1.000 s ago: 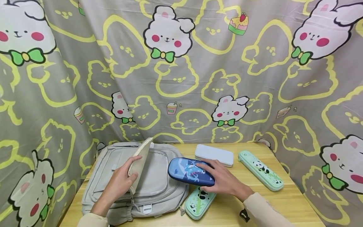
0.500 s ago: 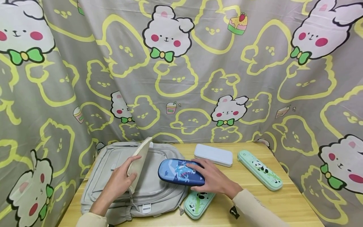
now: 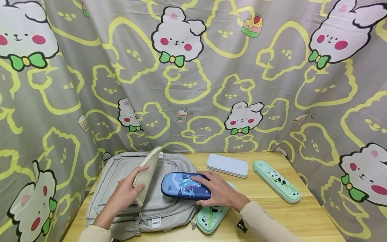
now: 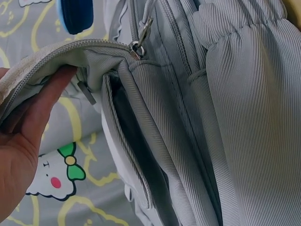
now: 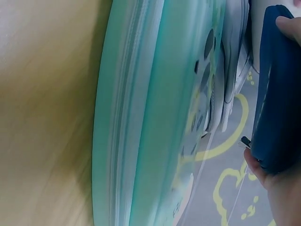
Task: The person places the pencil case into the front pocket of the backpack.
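A grey backpack point(image 3: 113, 191) lies on the wooden table at the left. My left hand point(image 3: 125, 191) pinches the edge of its front pocket flap point(image 3: 152, 171) and holds it raised. In the left wrist view the unzipped flap point(image 4: 61, 49) arches over the thumb. My right hand point(image 3: 222, 190) grips one end of a dark blue pencil case point(image 3: 181, 186) with a cartoon shark-like creature on its lid. That case hangs level above the right part of the backpack. Below the right hand lies a mint green panda pencil case point(image 3: 208, 220), partly covered by the hand.
A pale blue, box-shaped case point(image 3: 226, 164) lies toward the back of the table point(image 3: 260, 222). Another mint green panda pencil case point(image 3: 276, 181) rests slantwise at the right. A patterned curtain point(image 3: 193, 80) surrounds the table at the back and sides.
My right hand has carried the blue pencil case leftward, from beside the backpack to over it. The left hand stays on the raised flap with hardly any movement.
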{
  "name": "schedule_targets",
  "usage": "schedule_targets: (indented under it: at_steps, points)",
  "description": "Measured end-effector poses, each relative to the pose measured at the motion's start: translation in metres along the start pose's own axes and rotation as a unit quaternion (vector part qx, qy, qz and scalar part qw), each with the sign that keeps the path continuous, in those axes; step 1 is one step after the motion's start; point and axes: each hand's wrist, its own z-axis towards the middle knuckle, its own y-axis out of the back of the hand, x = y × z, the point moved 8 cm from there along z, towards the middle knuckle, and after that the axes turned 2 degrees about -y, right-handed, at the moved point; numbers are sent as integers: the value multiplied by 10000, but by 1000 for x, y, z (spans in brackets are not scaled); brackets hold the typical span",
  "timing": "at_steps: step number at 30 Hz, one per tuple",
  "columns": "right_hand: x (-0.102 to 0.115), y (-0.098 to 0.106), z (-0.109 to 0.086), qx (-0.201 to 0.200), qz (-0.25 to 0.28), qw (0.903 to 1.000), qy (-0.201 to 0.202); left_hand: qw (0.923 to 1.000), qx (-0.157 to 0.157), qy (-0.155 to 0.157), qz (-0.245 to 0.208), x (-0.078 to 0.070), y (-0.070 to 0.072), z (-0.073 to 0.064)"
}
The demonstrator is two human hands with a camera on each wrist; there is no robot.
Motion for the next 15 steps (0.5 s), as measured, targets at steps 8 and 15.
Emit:
schedule_targets:
  at_steps: [8,15]
  points:
    - [3,-7,4,159,134,9997,-88,9996,252,-94,-93,4,-1,4]
    - [8,-8,4,219,175,9995,-154,9979,464,-395,201,3,3,10]
